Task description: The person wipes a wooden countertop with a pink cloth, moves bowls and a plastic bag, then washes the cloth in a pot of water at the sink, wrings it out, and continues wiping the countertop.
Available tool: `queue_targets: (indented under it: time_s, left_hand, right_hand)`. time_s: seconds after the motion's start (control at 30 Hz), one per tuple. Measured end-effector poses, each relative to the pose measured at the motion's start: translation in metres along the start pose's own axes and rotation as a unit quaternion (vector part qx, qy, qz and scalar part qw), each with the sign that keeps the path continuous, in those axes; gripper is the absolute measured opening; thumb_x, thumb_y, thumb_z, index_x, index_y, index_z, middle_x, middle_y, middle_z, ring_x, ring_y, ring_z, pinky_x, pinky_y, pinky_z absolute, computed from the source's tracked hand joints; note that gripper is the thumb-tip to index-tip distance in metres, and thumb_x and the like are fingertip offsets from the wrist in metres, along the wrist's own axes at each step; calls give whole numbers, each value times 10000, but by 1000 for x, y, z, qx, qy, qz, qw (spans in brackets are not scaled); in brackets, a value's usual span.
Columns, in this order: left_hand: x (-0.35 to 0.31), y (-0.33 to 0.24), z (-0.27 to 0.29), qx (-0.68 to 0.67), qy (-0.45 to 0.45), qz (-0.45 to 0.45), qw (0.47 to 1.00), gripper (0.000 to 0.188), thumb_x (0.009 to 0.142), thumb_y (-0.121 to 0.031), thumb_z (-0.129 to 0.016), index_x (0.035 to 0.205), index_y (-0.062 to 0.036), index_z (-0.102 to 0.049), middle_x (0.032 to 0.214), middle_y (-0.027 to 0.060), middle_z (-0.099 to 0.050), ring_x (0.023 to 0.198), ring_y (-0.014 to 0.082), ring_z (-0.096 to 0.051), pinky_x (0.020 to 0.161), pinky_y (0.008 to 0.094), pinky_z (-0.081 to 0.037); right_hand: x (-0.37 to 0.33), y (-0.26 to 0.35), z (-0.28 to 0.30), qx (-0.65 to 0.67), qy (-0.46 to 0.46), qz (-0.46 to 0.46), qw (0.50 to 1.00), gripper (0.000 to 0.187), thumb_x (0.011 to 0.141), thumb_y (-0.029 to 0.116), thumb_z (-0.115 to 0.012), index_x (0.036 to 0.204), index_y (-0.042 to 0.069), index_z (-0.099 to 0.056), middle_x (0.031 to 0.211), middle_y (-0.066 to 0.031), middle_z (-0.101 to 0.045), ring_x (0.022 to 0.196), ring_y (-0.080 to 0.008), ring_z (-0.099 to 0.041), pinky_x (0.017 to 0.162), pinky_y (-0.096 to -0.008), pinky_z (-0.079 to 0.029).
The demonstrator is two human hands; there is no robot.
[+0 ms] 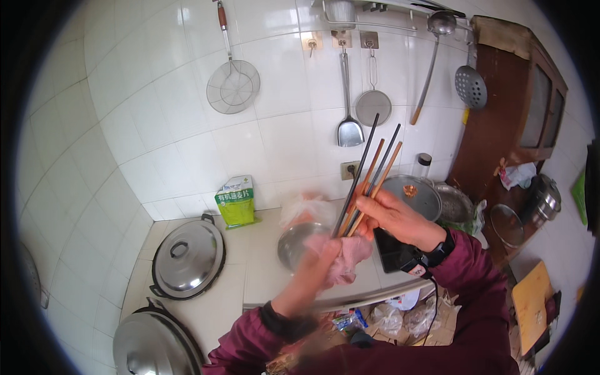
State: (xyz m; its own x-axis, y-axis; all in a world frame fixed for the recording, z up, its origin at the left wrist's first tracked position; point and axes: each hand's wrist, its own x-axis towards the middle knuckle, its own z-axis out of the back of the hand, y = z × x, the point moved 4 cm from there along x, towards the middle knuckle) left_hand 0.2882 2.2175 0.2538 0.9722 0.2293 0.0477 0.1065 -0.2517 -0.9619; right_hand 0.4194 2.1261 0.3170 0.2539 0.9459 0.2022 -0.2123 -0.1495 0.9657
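Observation:
Several chopsticks (pixel 364 152), some black and some brown, slant upward in a bundle in front of me. My right hand (pixel 400 217) is closed around their middle, with the thumb along them. Below it, my left hand (pixel 314 270), slightly blurred, is closed on a pink cloth (pixel 351 257) bunched against the chopsticks' lower ends. The cloth and fingers hide those ends. Just behind my left hand, a metal bowl (pixel 291 247) stands on the counter, partly covered by the cloth.
Two lidded pans (pixel 189 257) (pixel 153 345) stand at the left. A green bag (pixel 236 203) and a clear plastic bag (pixel 307 209) sit by the wall. A grey pan (pixel 431 199) lies beyond my right hand. A spatula (pixel 350 133) and strainers (pixel 233 86) hang on the tiles.

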Motion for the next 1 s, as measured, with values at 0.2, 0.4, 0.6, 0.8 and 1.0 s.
queue_targets:
  time_s: [0.2, 0.4, 0.6, 0.8, 1.0]
  left_hand:
    - [95, -18, -10, -12, -47, 28, 998, 358, 964, -303, -425, 1173, -26, -512, 931, 33, -574, 723, 83, -550, 546, 234, -453]
    - [156, -45, -15, -33, -28, 7, 999, 400, 959, -337, -436, 1200, -27, -512, 868, 2, -577, 696, 68, -540, 574, 202, -430]
    - [188, -68, -6, 41, -27, 56, 997, 408, 948, -341, -458, 1188, -16, -509, 839, -8, -575, 652, 52, -520, 531, 193, -419]
    - [180, -102, 5, 18, 44, 13, 999, 462, 949, -361, -439, 1208, 19, -479, 949, 58, -599, 730, 100, -569, 565, 200, -464]
    - [146, -68, 56, -21, 38, -11, 999, 379, 988, -316, -398, 1210, -17, -468, 768, 44, -578, 596, 116, -570, 560, 229, -508]
  right_hand:
    - [57, 6, 98, 89, 45, 23, 995, 286, 999, 236, -404, 1215, 52, -440, 967, -35, -534, 657, -88, -535, 567, -226, -462]
    - [99, 14, 155, 42, -15, 60, 997, 262, 993, 254, -415, 1152, 48, -445, 951, -29, -488, 592, -76, -533, 559, -229, -487]
    - [124, 53, 174, -56, -15, 93, 994, 192, 988, 241, -415, 958, 55, -455, 801, -25, -493, 496, -78, -516, 465, -207, -460]
    - [149, 165, 235, -141, -194, 162, 957, 235, 951, 300, -492, 881, 75, -490, 709, -2, -519, 450, -58, -489, 424, -194, -422]
    - [183, 294, 326, -196, -289, 341, 873, 234, 917, 268, -522, 846, 45, -512, 603, -30, -540, 459, -107, -498, 467, -232, -447]
